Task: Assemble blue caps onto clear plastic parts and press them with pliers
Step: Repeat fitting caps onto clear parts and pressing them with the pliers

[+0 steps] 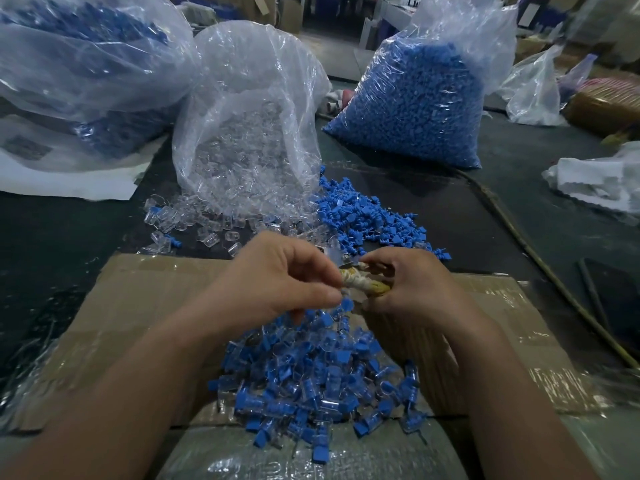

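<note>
My right hand grips the pliers by their cloth-wrapped yellowish handles; the metal jaws point up and left between my hands. My left hand has its fingers curled, pinching a small part with a blue cap just under the pliers. Below my hands lies a heap of assembled blue-and-clear pieces on taped cardboard. Loose clear parts and loose blue caps lie on the dark table beyond my hands.
An open bag of clear parts stands behind the loose pieces. A bag full of blue caps stands at the back right, another large bag at the back left. A thin stick and white plastic lie at right.
</note>
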Available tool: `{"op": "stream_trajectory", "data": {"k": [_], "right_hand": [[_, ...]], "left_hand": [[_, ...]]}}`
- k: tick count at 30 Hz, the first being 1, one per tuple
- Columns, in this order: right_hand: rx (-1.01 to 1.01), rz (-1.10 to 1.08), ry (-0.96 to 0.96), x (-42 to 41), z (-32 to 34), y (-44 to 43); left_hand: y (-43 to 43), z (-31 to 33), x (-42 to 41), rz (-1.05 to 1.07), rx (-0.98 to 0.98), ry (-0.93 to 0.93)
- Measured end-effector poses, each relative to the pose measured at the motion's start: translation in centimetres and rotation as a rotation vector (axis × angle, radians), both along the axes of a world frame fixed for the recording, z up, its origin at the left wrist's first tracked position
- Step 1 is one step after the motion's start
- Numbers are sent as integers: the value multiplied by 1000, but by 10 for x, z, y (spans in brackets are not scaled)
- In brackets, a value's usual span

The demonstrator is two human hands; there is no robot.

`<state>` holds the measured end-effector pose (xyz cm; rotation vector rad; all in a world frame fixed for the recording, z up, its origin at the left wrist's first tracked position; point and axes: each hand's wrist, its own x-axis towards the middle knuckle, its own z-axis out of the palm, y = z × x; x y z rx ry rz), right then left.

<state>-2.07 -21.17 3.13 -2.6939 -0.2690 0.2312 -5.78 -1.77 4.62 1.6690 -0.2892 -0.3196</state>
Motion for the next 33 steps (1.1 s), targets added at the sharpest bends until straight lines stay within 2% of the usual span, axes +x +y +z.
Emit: {"op": "stream_trajectory", "data": {"k": [5,7,9,12,14,16,18,25,29,33], "right_hand": [[-3,23,32,0,-3,0],[-9,35,45,0,-3,0],[9,39,70,0,-3,1],[51,41,111,1,-3,-1],[69,60,140,0,-3,-4],[95,80,168,1,-2,-7],[111,99,185,1,-1,-10],[125,138,203,2,2,-14],[150,133,231,2,2,-15],[282,110,241,3,5,-18]], "left_hand": [[-1,-3,0,-207,95,29],[0,-4,0,-194,78,10],[3,-7,3,-43,66,-7],[10,-16,15,387,76,8],[19,-22,24,622,284,-98],[32,-25,32,719,579,-246],[42,-26,37,728,717,-275],[42,-36,39,573,935,-180],[44,-39,41,541,944,-183],[44,-38,43,625,794,-206]]}}
